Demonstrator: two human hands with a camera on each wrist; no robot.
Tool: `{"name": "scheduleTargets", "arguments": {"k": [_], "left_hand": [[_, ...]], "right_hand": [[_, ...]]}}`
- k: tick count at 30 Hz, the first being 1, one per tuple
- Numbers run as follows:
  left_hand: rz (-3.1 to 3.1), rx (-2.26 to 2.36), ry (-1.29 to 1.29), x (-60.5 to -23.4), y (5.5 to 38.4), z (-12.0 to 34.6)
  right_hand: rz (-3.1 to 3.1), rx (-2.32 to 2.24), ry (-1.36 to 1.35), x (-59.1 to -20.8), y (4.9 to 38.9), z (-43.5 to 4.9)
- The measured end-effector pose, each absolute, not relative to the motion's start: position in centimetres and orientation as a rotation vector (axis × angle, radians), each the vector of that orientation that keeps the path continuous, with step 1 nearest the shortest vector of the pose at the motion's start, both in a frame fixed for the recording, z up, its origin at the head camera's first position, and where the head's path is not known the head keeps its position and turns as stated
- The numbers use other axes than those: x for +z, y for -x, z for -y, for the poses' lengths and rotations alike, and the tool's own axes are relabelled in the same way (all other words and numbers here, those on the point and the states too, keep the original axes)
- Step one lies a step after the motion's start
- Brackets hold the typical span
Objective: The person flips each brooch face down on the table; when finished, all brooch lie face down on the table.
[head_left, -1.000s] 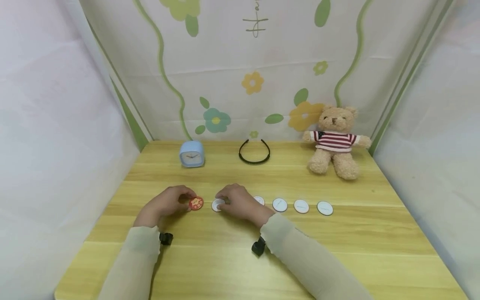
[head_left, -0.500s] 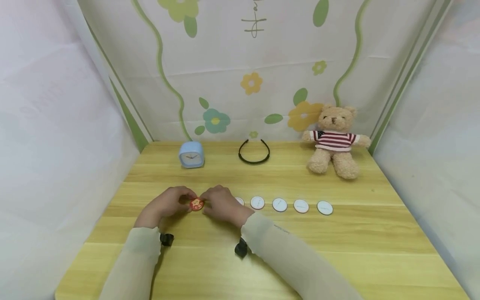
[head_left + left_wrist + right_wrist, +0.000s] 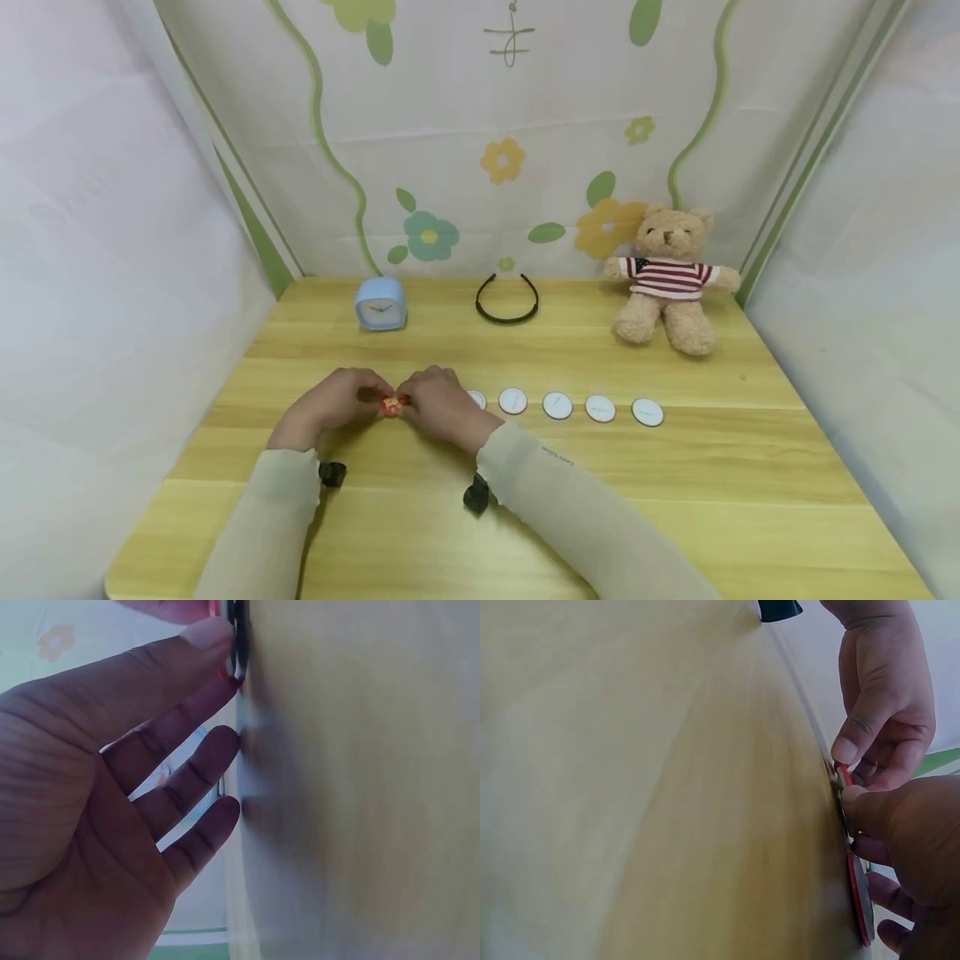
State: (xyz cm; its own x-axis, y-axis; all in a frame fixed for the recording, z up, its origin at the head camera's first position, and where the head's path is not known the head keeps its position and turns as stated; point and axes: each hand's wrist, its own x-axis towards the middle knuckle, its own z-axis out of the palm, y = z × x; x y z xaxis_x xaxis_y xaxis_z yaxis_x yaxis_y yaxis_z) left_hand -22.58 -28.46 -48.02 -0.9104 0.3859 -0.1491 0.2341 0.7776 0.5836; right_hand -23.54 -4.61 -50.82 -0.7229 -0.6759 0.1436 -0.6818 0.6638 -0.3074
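A small red round disc with a yellow pattern (image 3: 392,406) is between my two hands. My left hand (image 3: 333,404) pinches its left side between thumb and index finger, the other fingers spread below in the left wrist view. My right hand (image 3: 444,406) pinches the opposite side, its thumb (image 3: 855,796) close to the left thumb in the right wrist view. The fingers cover part of the disc. Under the right hand lies a red-rimmed disc (image 3: 860,900). A white disc (image 3: 477,400) shows partly beside the right hand's knuckles.
Several more white discs continue the row rightward, from one white disc (image 3: 513,401) to the last (image 3: 647,412). Behind stand a blue clock (image 3: 380,304), a black headband (image 3: 507,319) and a teddy bear (image 3: 670,279) on the wooden table (image 3: 420,533). Fabric walls enclose the table.
My right hand has moved left from a white disc to the red disc and now grips its right side. The left hand stays at the red disc, which now looks tilted.
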Motion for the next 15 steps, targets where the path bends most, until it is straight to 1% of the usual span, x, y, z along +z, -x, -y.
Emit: {"name": "scheduleTargets", "arguments": {"k": [6,10,15], "left_hand": [[-2.735,0.887,-0.489,-47.8,22.71,28.91],[-2.752,0.938,-0.446,-47.71,22.72,28.69],[-2.76,0.983,-0.452,-47.83,22.79,28.37]], "right_hand": [[2.843,0.637,-1.056,-50.97,23.8,4.42],[2.827,0.707,-0.986,-50.86,23.91,4.35],[2.823,0.832,-0.91,-50.81,23.87,4.35]]}}
